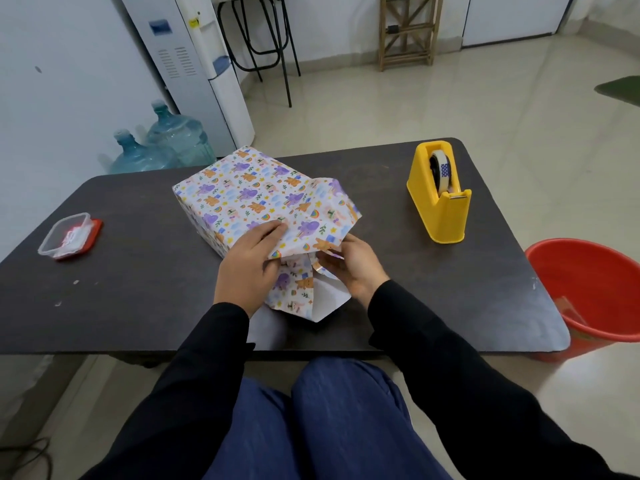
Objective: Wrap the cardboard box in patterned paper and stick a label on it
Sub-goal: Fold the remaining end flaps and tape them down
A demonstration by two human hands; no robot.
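— Where's the cardboard box (239, 192)?
— Middle of the dark rectangular table (138, 289), under white cartoon-animal patterned paper (311, 223) (near end loose). Left hand (249, 265) grips the fold, fingers bent; right hand (356, 268) pinches a flap.

You have 1 view, worn on your head, facing forward and down over the table (138, 289). It sits near: left hand (249, 265) and right hand (356, 268) on the paper (242, 192) are central, knees (339, 410) at 6 o'clock, floor (450, 98) toward 12 o'clock.
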